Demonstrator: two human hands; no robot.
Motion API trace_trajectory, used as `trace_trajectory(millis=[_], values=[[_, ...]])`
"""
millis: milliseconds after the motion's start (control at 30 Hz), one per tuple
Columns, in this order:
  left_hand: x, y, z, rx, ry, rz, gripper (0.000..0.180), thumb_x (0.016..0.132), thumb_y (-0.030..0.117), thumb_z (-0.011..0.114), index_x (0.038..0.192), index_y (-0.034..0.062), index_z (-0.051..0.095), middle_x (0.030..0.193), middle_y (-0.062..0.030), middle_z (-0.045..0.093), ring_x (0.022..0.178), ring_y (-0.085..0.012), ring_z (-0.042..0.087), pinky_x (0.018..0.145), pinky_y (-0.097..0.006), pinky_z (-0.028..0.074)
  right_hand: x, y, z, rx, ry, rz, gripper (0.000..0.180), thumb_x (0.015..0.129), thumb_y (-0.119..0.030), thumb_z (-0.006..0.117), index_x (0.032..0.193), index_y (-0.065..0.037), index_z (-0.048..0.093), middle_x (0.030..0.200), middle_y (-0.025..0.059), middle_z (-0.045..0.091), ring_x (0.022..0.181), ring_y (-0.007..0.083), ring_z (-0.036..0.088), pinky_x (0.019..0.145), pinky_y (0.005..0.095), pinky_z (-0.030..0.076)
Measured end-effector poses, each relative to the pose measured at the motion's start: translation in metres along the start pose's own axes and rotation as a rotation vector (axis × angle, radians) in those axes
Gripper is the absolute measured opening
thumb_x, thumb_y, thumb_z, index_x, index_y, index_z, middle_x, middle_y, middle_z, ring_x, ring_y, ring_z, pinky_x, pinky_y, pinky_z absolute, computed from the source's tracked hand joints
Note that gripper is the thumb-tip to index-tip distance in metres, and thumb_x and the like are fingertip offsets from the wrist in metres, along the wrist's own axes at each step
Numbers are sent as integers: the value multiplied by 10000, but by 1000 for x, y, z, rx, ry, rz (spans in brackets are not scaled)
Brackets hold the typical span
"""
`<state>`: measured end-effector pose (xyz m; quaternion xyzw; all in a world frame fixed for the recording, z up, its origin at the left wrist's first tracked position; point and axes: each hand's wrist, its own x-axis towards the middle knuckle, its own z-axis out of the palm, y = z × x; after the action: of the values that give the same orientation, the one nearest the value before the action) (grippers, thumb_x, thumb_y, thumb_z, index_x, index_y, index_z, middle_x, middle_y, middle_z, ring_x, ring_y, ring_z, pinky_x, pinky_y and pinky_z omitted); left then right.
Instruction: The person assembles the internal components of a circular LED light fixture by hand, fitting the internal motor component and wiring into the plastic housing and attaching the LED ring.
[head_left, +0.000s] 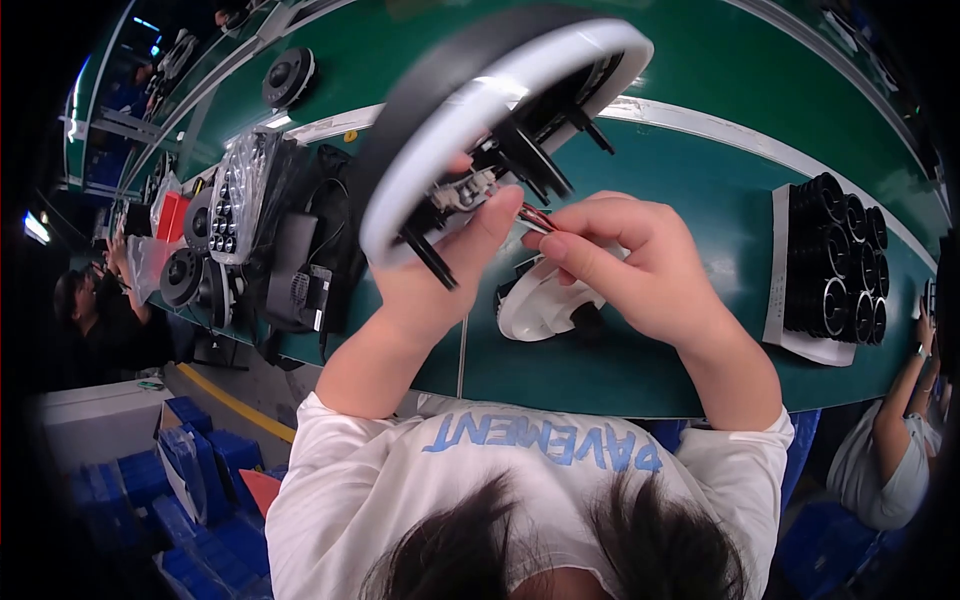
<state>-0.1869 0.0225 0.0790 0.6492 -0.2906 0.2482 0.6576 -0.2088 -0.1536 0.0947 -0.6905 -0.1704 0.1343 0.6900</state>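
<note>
My left hand grips a large round black housing with a white ring rim, tilted up off the bench. Black posts stick out of its open underside, and a small pale connector part sits inside near my left thumb. Between the thumb and fingers of my right hand is a bundle of thin red, white and dark wires, running toward the housing. Below my hands a white curved plastic part with dark pieces rests on the green bench. My left fingers are mostly hidden behind the housing.
Stacked black rings stand on a white sheet at the right. To the left lie a bagged tray of small round parts, a black power adapter and round black units. Blue bins fill the lower left. People work at both sides.
</note>
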Motion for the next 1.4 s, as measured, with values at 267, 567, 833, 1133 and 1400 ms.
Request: trace_trajectory(millis=[267, 567, 833, 1133, 1400], values=[[-17, 7, 5, -95, 44, -97, 375, 697, -134, 632, 993, 20, 461, 1060, -137, 540, 953, -206, 558, 789, -310, 476, 9, 4, -8, -686, 332, -578, 169, 648, -141, 679, 814, -169, 664, 594, -23, 565, 598, 164, 527, 529, 281, 378], [-16, 13, 1, -483, 190, -549, 422, 708, -97, 609, 1072, 28, 436, 1025, -104, 514, 1049, -264, 520, 823, -337, 473, 13, 8, -10, -888, 192, -738, 233, 620, -76, 679, 843, -143, 669, 595, -6, 549, 597, 194, 484, 561, 299, 370], [-19, 12, 2, -527, 260, -599, 377, 715, -78, 629, 1025, 25, 441, 970, -114, 531, 1029, -204, 517, 790, -296, 478, 12, 12, -6, -927, 222, -669, 244, 614, -93, 675, 848, -156, 652, 595, -39, 533, 618, 151, 519, 575, 278, 364], [-20, 14, 2, -595, 212, -659, 382, 709, -81, 636, 1020, 24, 440, 979, -136, 536, 1052, -220, 512, 789, -296, 488, 11, 17, -10, -1048, 225, -911, 236, 635, -128, 668, 871, -133, 666, 642, -15, 546, 639, 194, 485, 591, 310, 374], [-27, 9, 8, -311, 169, -375, 457, 697, -99, 602, 1096, -10, 398, 1036, -182, 531, 989, -238, 548, 812, -309, 485, 13, 18, -6, -991, 290, -786, 159, 626, -190, 699, 773, -153, 652, 571, -28, 504, 557, 160, 467, 566, 288, 348]])
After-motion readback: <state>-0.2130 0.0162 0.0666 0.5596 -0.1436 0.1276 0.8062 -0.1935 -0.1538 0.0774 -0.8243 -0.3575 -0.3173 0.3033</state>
